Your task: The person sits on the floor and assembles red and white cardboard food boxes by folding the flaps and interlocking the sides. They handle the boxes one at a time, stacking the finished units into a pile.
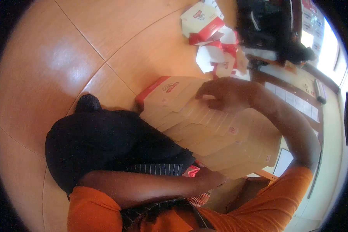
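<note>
Carton stack (228, 135): a thick, fanned set of brown cardboard blanks, printed in red, lies tilted in front of the person's body, between the two hands. The right hand (230, 93) is over its far side, fingers bent and thumb near the forefinger with a small gap between them; whether they pinch a sheet is too blurred to tell. The left hand (212, 178) reaches to the stack's near edge, its fingers mostly hidden beneath, so its grip cannot be told.

Just left of the stack is a black-clad leg (104, 143), with a dark shoe (88, 103) at its far end. A crumpled red piece (191, 171) shows at the stack's near edge, beside the left hand. Beyond the stack, a loose pile of red-and-white cartons (210, 58) sits on the tiled floor (34, 96), flaps angled every way. Right of the stack, paper sheets (292, 98) hang in a row.

As far as can be judged, the stacked blanks are all flat and unfolded, while some pieces in the pile look bent along creases; none can be confirmed as finished.

Printing on the stack includes a red block label, a round dark emblem, small red square marks and faint lines of text, mostly too blurred to read.
</note>
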Motion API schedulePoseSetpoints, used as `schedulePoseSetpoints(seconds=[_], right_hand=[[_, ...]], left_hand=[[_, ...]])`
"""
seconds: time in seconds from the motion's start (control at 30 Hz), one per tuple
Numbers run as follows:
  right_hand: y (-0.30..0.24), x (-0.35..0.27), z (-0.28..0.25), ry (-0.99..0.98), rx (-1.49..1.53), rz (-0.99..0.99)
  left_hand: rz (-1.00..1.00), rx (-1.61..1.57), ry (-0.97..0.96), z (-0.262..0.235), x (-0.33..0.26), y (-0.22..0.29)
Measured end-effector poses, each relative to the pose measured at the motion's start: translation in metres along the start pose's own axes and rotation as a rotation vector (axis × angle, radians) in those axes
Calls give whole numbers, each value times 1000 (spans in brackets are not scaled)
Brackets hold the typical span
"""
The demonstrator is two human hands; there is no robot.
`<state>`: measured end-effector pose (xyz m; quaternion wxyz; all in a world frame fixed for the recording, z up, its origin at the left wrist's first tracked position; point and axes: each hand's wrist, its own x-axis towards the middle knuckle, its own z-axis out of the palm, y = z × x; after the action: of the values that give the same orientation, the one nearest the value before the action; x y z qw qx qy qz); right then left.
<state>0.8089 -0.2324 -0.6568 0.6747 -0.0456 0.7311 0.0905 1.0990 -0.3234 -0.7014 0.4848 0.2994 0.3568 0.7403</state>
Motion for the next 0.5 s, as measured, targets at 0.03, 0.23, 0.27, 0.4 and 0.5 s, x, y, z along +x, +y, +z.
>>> schedulePoseSetpoints(seconds=[0.03, 0.23, 0.27, 0.4, 0.5], right_hand=[[3, 1, 2, 22, 6, -23], [5, 17, 3, -40, -64, -107], [4, 19, 2, -62, -87, -97], [9, 20, 8, 13, -43, -128], [16, 25, 14, 46, -35, -151]], left_hand=[[155, 146, 85, 2, -1, -5], [236, 372, 39, 1, -5, -11], [218, 389, 15, -4, -5, -9], [294, 88, 294, -24, -2, 20], [112, -110, 71, -13, -5, 10]])
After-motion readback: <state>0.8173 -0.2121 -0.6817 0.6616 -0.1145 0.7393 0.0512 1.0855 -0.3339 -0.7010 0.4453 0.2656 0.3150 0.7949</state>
